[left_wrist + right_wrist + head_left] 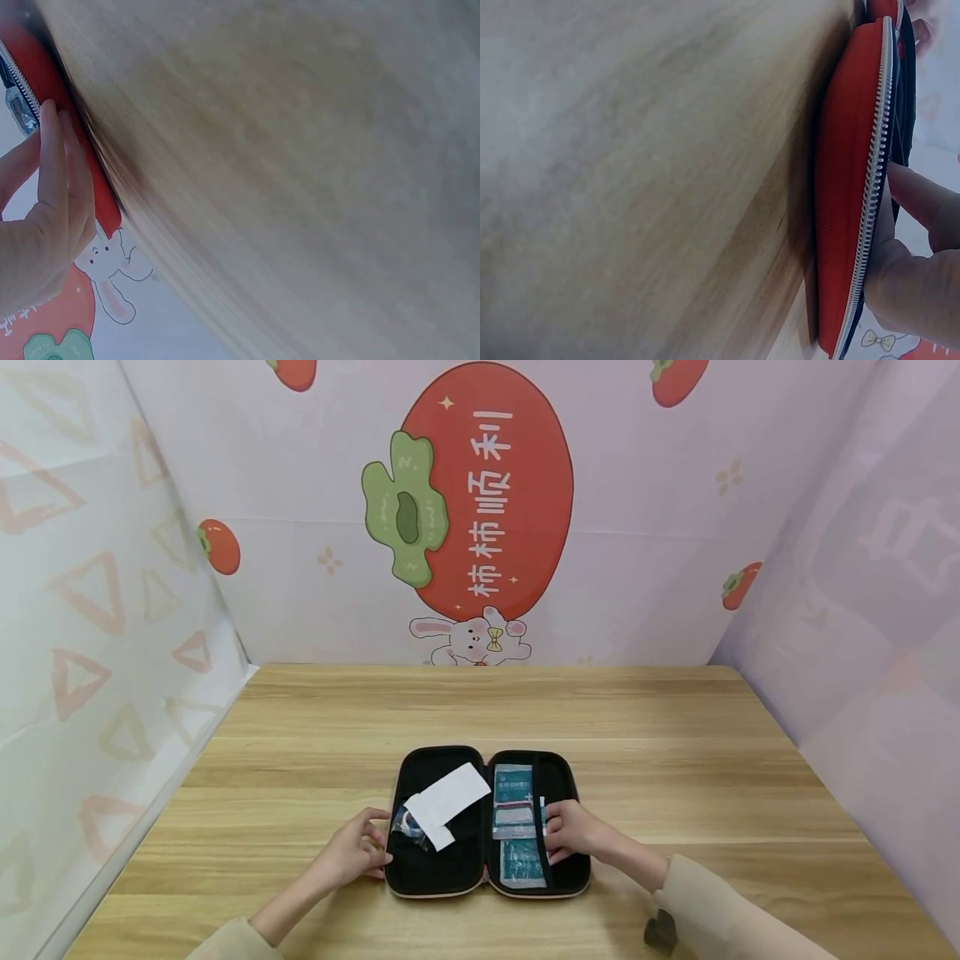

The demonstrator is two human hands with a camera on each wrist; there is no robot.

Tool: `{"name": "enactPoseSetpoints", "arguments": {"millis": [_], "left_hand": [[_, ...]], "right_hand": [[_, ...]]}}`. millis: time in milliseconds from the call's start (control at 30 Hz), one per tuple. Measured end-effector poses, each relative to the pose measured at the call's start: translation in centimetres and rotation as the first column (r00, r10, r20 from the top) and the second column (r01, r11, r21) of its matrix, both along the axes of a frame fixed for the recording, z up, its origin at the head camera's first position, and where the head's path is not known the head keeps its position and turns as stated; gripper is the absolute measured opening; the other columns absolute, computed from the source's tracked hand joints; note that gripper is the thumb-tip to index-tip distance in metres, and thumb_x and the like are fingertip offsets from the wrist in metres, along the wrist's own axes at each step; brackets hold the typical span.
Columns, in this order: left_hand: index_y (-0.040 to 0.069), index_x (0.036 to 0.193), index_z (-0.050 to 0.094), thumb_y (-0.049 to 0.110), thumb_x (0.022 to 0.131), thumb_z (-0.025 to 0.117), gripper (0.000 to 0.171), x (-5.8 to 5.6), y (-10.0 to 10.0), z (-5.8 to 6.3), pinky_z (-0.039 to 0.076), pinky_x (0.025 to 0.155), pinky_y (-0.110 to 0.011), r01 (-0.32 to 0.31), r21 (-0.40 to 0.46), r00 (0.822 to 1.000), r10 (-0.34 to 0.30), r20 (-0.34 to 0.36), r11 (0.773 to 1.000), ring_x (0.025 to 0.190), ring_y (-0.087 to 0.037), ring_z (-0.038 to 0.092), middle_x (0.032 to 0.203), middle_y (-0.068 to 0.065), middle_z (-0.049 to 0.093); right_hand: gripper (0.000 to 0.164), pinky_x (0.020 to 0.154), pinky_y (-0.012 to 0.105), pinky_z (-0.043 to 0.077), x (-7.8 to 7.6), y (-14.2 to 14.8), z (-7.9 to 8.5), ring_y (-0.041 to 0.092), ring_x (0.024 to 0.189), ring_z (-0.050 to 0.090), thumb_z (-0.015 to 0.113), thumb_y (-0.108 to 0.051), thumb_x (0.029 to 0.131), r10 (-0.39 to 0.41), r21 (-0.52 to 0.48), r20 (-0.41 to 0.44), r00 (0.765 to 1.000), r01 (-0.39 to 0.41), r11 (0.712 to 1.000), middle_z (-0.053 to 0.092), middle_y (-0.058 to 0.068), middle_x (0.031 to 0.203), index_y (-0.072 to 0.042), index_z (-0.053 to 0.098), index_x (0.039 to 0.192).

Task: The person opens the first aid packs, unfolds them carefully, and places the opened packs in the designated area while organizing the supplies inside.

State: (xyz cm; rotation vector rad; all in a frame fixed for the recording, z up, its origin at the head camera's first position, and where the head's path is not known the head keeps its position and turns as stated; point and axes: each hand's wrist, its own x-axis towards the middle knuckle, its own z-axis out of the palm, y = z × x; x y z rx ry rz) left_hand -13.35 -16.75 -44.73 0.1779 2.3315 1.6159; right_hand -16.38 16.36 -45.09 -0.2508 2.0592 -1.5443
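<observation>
A zip case (438, 881), red outside and black inside, lies unfolded on the table. Its left half holds a folded white paper (457, 792) over a clear plastic packet (411, 828). Teal sachets (522, 860) lie in the right half, partly beneath a black elastic strap (538, 777). My left hand (354, 850) touches the case's left side, its fingers (51, 150) extended against the red wall and zipper. With curled fingers, my right hand (573, 828) pinches a teal-and-white packet (543, 807) beside the strap, mostly hidden by the hand.
The wooden table (315, 718) stretches around the case to a printed back curtain (622, 568). Patterned cloth walls (97, 635) stand on both sides. A small dark object (660, 932) sits by the right sleeve (720, 906).
</observation>
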Motion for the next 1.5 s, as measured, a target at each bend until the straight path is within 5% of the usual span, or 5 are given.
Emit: {"name": "enactPoseSetpoints", "arguments": {"millis": [567, 867, 1100, 1267, 1500], "left_hand": [[-0.014, 0.117, 0.034, -0.020, 0.068, 0.058, 0.054, -0.1, 0.0, 0.2, 0.055, 0.051, -0.032, -0.004, -0.001, 1.000, 0.004, 0.005, 1.000, 0.060, -0.017, 0.054, 0.080, -0.012, 0.045], [-0.014, 0.118, 0.035, -0.020, 0.068, 0.058, 0.055, 0.0, 0.0, 0.2, 0.055, 0.051, -0.032, -0.001, -0.002, 1.000, 0.001, 0.005, 1.000, 0.060, -0.017, 0.054, 0.080, -0.012, 0.045], [-0.014, 0.118, 0.034, -0.021, 0.068, 0.057, 0.055, 0.0, 0.0, 0.2, 0.055, 0.051, -0.032, 0.002, 0.003, 1.000, -0.002, 0.006, 1.000, 0.060, -0.016, 0.054, 0.080, -0.012, 0.045], [-0.014, 0.117, 0.034, -0.021, 0.068, 0.057, 0.055, 0.0, -0.1, 0.2, 0.055, 0.051, -0.032, 0.003, 0.007, 1.000, -0.003, 0.006, 1.000, 0.060, -0.016, 0.054, 0.080, -0.012, 0.045], [-0.014, 0.116, 0.035, -0.020, 0.068, 0.058, 0.054, 0.0, 0.0, 0.3, 0.055, 0.050, -0.031, 0.006, -0.006, 1.000, -0.006, 0.001, 1.000, 0.060, -0.017, 0.054, 0.079, -0.011, 0.046]], "right_hand": [[0.026, 0.055, 0.035, 0.056, 0.1, -0.7, 0.2, 0.014, 0.063, 0.058, 0.052, 0.015, 0.076, -0.072, 0.020, -0.039, 0.997, 0.072, 0.997, 0.056, 0.007, 0.064, 0.016, 0.041, 0.100], [0.047, 0.058, 0.035, 0.056, 0.0, 0.1, 0.7, 0.017, 0.065, 0.059, 0.056, 0.011, 0.076, -0.016, 0.063, -0.072, 0.997, 0.021, 0.998, 0.061, 0.013, 0.074, 0.026, 0.034, 0.115], [0.035, 0.057, 0.033, 0.056, -0.3, 1.2, 1.6, 0.020, 0.066, 0.061, 0.055, 0.009, 0.077, 0.049, 0.129, -0.134, 0.990, -0.031, 0.991, 0.062, 0.015, 0.076, 0.019, 0.046, 0.110], [0.029, 0.055, 0.029, 0.055, -0.7, 1.3, 2.2, 0.019, 0.065, 0.060, 0.058, 0.008, 0.076, 0.095, 0.201, -0.258, 0.961, -0.043, 0.979, 0.062, 0.013, 0.076, 0.014, 0.053, 0.104], [0.028, 0.061, 0.021, 0.052, -1.4, 0.3, 3.0, 0.016, 0.070, 0.059, 0.063, 0.001, 0.076, 0.183, 0.318, -0.447, 0.876, -0.036, 0.947, 0.062, 0.011, 0.083, 0.007, 0.059, 0.103]]}}
